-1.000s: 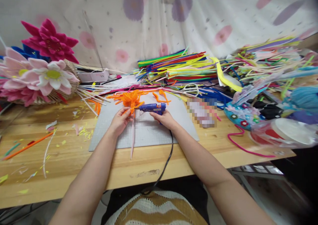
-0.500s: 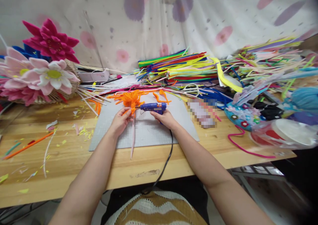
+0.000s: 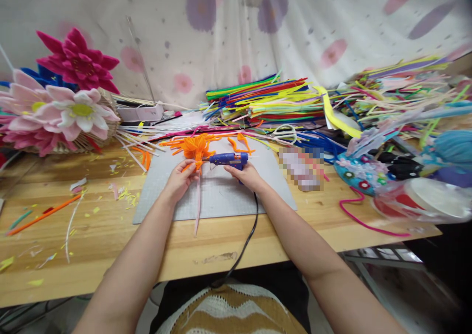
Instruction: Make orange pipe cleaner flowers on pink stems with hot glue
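My left hand (image 3: 183, 177) pinches the base of an orange pipe-cleaner flower (image 3: 197, 148), whose petals fan out away from me. From the flower's base a pale pink stem (image 3: 198, 203) hangs down toward the table's front edge. My right hand (image 3: 246, 174) is wrapped round the handle of a blue hot glue gun (image 3: 229, 160). Its nozzle points left and meets the flower's base beside my left fingertips; whether glue is coming out is too small to tell. Under both hands lies a grey cutting mat (image 3: 221, 201). Loose orange pieces (image 3: 241, 142) rest on its far part.
Bundles of coloured pipe cleaners (image 3: 265, 100) line the back, with white-handled scissors (image 3: 285, 133) before them. Finished felt-like flowers (image 3: 79, 108) stand at left. A black cord (image 3: 250, 235) runs off the front edge. At right sits a plastic-wrapped tub (image 3: 424, 198).
Almost nothing differs; the whole view has shifted very slightly. Both hands keep their hold, with the glue gun's nozzle still at the flower's base.
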{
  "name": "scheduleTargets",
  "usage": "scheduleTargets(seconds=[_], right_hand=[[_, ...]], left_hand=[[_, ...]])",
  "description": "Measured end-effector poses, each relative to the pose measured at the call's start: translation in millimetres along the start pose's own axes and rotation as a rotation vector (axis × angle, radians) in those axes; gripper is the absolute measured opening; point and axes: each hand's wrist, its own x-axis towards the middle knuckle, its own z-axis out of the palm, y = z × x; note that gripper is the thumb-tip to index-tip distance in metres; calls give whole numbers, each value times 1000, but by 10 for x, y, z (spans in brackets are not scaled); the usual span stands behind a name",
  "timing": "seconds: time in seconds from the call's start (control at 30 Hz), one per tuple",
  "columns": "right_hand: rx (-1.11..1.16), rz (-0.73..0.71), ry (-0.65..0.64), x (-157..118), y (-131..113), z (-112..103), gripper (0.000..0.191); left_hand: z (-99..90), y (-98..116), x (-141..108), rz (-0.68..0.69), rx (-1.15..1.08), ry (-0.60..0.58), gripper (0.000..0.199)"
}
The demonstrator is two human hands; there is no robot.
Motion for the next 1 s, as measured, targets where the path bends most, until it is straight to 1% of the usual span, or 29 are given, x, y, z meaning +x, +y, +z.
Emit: scheduleTargets(seconds=[0.2,0.3,0.4,0.6,0.73,0.83,0.93,1.0], right_hand=[[3,38,-9,-16,-7,-45,38],[5,5,-23,-17,-20,-23,37],[3,-16,-7,-10,-21,-14,37],[-3,32,4,-17,-14,-50,39],[10,-9,-13,-16,-29,-19,39],[11,-32,-1,-4,-31,-9,39],[11,-12,25,1,-19,-38,40],[10,16,20,-6,-17,-56,41]], left_hand=[[-2,-1,-2,7,2,-5,34],[-3,-5,-2,5,-4,2,33],[-3,-3,-3,8,1,-4,32],[6,7,-10,5,3,-5,34],[1,-5,-7,4,10,1,35],[-3,-9,-2,13,16,-6,34],[-1,-4,1,13,13,-6,32],[1,-2,1,8,9,-2,32]])
